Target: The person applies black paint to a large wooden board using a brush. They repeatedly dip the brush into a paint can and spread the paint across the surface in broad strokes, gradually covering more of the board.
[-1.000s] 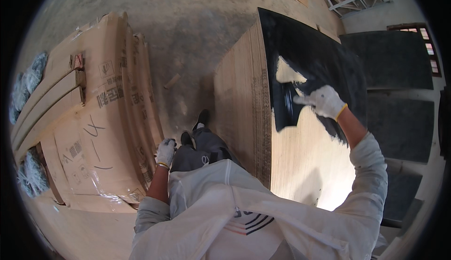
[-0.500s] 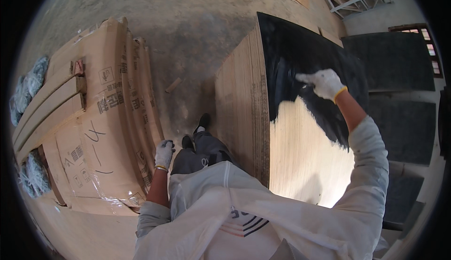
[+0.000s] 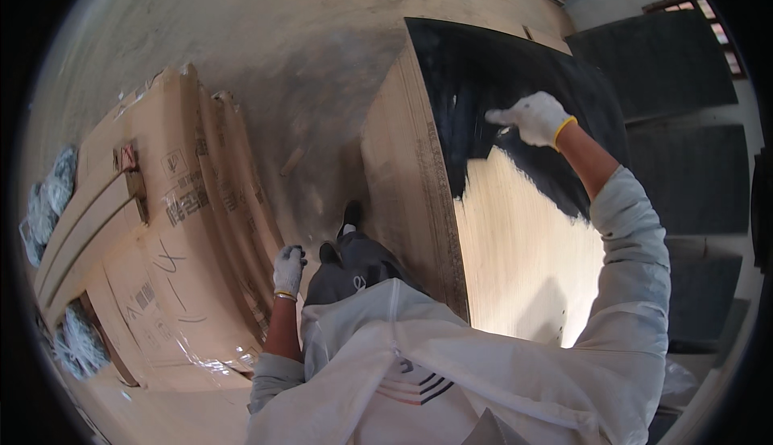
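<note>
A tall stack of pale wood-toned boards (image 3: 403, 147) stands in front of me to the right. Wet-looking black coating (image 3: 459, 67) covers the far part of its top sheet, ending in a ragged edge against the bare pale surface (image 3: 515, 236). Over the black area is my right hand (image 3: 535, 119), in a white knit glove with a yellow cuff. Its fingers are curled with one digit pointing left; whatever they grip is lost against the black. My left hand (image 3: 289, 272), gloved and dark at the fingertips, hangs closed between my thigh and the cartons, with nothing visible in it.
Flat brown cartons (image 3: 173, 228) are piled at the left, with board strips (image 3: 97, 228) and bundles of clear plastic wrap (image 3: 79, 340) on them. Dark panels (image 3: 684, 175) line the right wall. A wood scrap (image 3: 292, 161) lies on the concrete floor (image 3: 266, 67).
The whole view has tilted and shifted. My right hand has moved slightly farther away over the black area. My left hand stays low and closed beside my leg.
</note>
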Action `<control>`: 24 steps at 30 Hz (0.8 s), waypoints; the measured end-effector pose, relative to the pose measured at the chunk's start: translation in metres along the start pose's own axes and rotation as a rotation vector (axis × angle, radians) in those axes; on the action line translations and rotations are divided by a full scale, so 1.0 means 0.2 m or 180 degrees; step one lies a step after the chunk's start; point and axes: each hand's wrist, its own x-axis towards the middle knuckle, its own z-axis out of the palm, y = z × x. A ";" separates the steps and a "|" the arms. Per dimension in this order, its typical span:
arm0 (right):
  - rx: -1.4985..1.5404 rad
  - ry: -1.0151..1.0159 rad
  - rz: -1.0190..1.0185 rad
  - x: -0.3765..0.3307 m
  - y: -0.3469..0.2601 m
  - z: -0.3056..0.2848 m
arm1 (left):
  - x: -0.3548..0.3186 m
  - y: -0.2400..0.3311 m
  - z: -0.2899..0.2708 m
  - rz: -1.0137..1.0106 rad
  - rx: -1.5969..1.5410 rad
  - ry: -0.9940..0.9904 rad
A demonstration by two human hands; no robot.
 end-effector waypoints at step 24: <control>0.0937 0.0378 -0.0145 -0.41 -0.21 0.41 | -0.21 0.04 -0.06 -0.0001 0.0301 -0.0404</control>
